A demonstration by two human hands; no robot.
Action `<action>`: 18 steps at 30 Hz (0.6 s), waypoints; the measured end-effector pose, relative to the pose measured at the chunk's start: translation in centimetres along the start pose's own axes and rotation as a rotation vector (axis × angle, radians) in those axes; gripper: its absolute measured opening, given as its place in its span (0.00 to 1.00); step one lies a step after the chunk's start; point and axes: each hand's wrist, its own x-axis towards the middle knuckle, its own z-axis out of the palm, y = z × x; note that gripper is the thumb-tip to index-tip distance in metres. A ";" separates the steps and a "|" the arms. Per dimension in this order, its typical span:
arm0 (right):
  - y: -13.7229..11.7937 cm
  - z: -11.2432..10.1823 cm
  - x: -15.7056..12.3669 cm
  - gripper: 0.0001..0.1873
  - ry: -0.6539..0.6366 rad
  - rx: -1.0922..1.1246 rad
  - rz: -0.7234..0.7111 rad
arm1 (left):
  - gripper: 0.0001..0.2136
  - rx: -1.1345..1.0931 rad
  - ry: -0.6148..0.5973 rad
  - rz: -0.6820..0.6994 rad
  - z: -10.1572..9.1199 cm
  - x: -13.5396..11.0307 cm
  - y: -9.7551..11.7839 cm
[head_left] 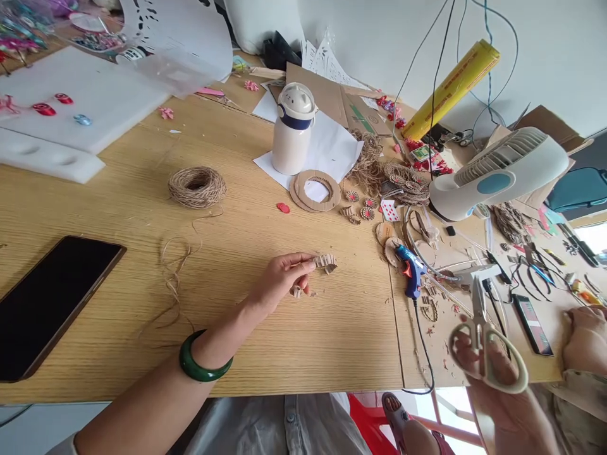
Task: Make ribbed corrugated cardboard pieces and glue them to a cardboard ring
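Note:
My left hand (289, 278), with a green bangle on its wrist, is over the middle of the table. Its thumb and fingers pinch a curled strip of corrugated cardboard (326, 261). A smaller curl of corrugated cardboard (296, 291) sits by the lower fingers; whether they grip it I cannot tell. Off to the right, my right hand (502, 385) has its fingers in the cream handles of a pair of scissors (480, 328), raised above the table edge and slightly blurred. The blades point away from me.
A blue glue gun (413, 272) lies between my hands, its cord trailing down. Cardboard rings (327, 203), a white bottle (290, 148) and a twine coil (197, 187) stand further back. A phone (52, 303) lies left. Another person's hand (588, 322) rests at far right, near a fan (502, 174).

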 end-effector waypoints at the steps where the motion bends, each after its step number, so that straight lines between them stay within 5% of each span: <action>1: -0.1 1.9 -0.2 0.27 -0.143 0.163 0.066 | 0.15 -0.005 0.002 -0.004 0.0 0.0 -0.1; 5: -0.6 10.5 -0.6 0.26 -0.550 0.531 0.101 | 0.12 -0.070 0.022 -0.004 -0.2 0.2 -0.4; 8: -1.6 14.8 -0.8 0.31 -0.887 0.550 0.067 | 0.11 -0.091 0.042 -0.010 -0.4 0.2 -0.3; 11: -2.9 16.4 -0.8 0.31 -1.082 0.434 0.073 | 0.11 -0.060 0.044 0.000 -0.4 0.2 -0.1; 18: -4.1 17.0 -0.3 0.27 -1.140 0.343 0.075 | 0.10 -0.035 0.037 -0.002 -0.1 -0.1 0.4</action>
